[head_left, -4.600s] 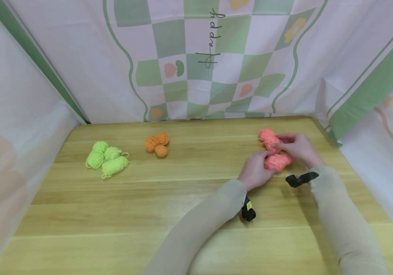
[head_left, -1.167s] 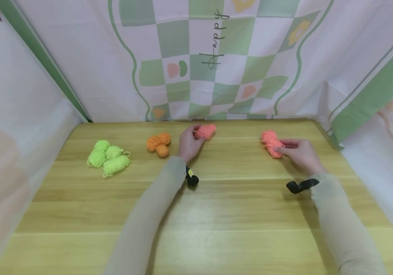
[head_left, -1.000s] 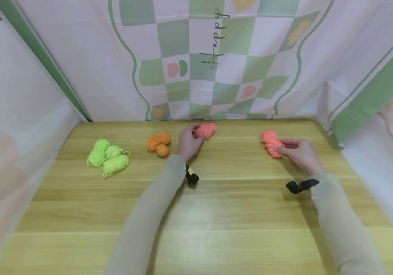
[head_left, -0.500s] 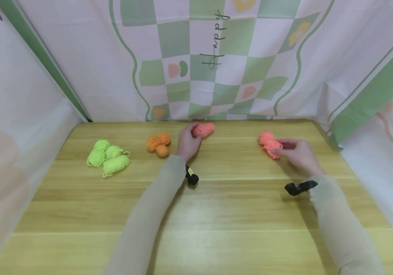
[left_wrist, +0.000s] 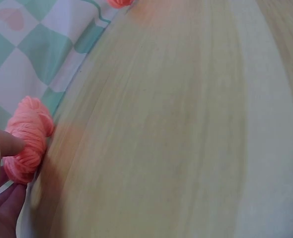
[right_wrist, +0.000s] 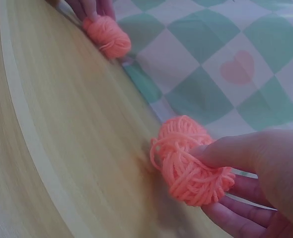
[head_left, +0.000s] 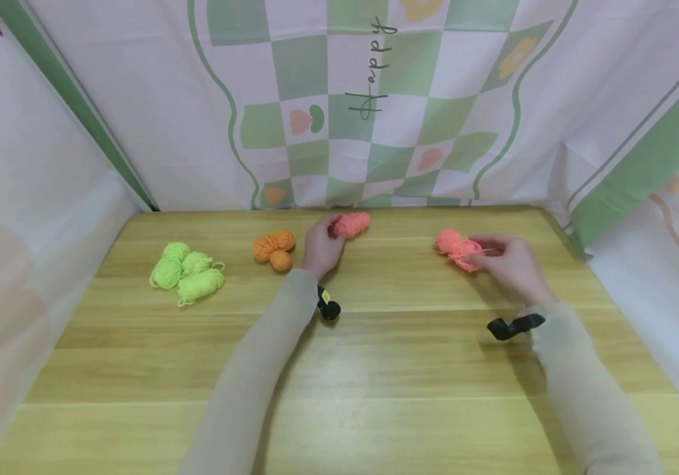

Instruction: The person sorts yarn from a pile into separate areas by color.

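Near the back edge of the table, my left hand (head_left: 323, 251) grips a coral-pink ball of yarn (head_left: 354, 225) by its left end. Thumb and fingers sit on either side of this yarn in the left wrist view. Farther right, a second coral-pink ball of yarn (head_left: 454, 249) is pinched between the thumb and fingers of my right hand (head_left: 514, 265). Close up in the right wrist view, the right hand's yarn ball (right_wrist: 188, 166) has loose strands and a small loop on its left side. Its shadow falls on the wood close below.
Orange yarn balls (head_left: 274, 248) are grouped just left of my left hand. Several lime-green yarn balls (head_left: 187, 272) lie together at the far left. The wooden table (head_left: 375, 369) ends at a checked curtain (head_left: 351, 119) behind, with more cloth on both sides.
Earlier both hands were together at the right over the coral yarn; my left hand has since carried one ball left to the back middle. Lately my right hand shifts its ball slightly left, tilting it.
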Demonstrator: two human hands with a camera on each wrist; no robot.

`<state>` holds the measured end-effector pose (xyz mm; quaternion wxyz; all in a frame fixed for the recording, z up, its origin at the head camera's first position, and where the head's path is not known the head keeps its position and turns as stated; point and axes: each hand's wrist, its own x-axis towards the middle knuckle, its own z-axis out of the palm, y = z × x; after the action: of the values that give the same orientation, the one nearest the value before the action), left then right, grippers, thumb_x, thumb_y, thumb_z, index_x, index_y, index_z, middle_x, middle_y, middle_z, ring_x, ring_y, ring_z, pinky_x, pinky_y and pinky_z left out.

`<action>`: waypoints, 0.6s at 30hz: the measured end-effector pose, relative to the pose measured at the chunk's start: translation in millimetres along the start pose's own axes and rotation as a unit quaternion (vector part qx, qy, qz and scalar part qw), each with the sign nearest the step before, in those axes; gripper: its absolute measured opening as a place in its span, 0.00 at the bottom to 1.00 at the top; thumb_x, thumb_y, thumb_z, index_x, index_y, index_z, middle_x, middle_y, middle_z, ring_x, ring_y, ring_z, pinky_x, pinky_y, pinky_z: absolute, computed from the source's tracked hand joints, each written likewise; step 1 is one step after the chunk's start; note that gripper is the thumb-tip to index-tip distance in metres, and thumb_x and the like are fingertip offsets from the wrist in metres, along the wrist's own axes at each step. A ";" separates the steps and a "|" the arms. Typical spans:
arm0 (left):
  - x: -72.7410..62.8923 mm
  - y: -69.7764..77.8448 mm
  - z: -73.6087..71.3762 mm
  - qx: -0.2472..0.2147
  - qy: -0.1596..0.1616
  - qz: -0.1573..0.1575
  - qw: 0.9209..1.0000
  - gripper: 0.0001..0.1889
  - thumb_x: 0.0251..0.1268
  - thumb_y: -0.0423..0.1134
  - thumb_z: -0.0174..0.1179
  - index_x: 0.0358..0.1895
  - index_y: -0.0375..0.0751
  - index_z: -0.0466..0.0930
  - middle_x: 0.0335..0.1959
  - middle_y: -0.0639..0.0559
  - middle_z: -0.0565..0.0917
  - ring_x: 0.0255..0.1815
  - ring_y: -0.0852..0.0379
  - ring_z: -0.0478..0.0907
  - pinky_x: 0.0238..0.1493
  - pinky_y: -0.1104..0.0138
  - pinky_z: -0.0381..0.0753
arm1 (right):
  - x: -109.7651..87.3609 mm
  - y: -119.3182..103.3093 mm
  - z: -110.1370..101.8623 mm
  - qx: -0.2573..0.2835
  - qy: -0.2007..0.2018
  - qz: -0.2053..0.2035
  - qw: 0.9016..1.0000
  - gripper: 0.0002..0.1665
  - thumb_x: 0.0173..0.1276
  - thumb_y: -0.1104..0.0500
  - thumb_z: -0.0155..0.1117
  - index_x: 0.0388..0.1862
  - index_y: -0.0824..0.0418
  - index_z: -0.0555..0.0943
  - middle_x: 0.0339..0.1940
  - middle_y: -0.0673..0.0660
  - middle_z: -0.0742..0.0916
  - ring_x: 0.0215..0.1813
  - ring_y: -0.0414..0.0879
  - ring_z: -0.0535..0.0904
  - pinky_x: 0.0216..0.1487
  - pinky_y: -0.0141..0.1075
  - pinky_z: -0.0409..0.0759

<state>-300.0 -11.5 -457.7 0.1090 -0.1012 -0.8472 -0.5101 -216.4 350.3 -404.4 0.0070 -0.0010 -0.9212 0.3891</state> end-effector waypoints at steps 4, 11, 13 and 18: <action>0.3 -0.9 0.5 0.007 -0.002 -0.002 1.000 0.23 0.66 0.27 0.65 0.64 0.33 0.78 0.55 0.40 0.84 0.54 0.48 0.80 0.57 0.63 0.78 | -2.8 -7.4 3.4 0.002 0.004 -0.017 1.000 0.33 0.68 0.49 0.73 0.65 0.65 0.79 0.59 0.67 0.84 0.55 0.57 0.82 0.41 0.21 0.78; 0.8 -2.9 1.2 0.017 -0.001 0.002 1.000 0.23 0.66 0.28 0.66 0.64 0.34 0.79 0.56 0.41 0.83 0.55 0.49 0.80 0.58 0.64 0.78 | -4.0 -19.8 11.9 0.017 0.007 -0.036 0.999 0.30 0.65 0.53 0.76 0.62 0.65 0.82 0.53 0.66 0.87 0.45 0.39 0.84 0.40 0.24 0.80; 0.6 -3.0 1.3 0.016 -0.001 0.003 1.000 0.22 0.66 0.28 0.66 0.64 0.34 0.79 0.56 0.41 0.83 0.55 0.49 0.80 0.58 0.64 0.78 | -3.6 -23.6 14.6 0.017 0.003 -0.041 0.999 0.29 0.65 0.53 0.76 0.61 0.65 0.82 0.52 0.65 0.87 0.45 0.40 0.84 0.40 0.24 0.81; 0.1 -2.2 1.0 0.010 0.001 0.010 1.000 0.22 0.66 0.28 0.66 0.64 0.32 0.78 0.56 0.40 0.83 0.54 0.48 0.80 0.58 0.65 0.78 | -1.7 -29.4 22.4 0.020 -0.003 -0.047 0.999 0.29 0.65 0.51 0.77 0.61 0.63 0.83 0.51 0.63 0.88 0.47 0.49 0.84 0.40 0.26 0.81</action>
<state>-300.8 -11.7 -460.0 0.1159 -0.1081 -0.8510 -0.5006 -214.9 313.7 -399.0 0.0225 0.0433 -0.9123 0.4065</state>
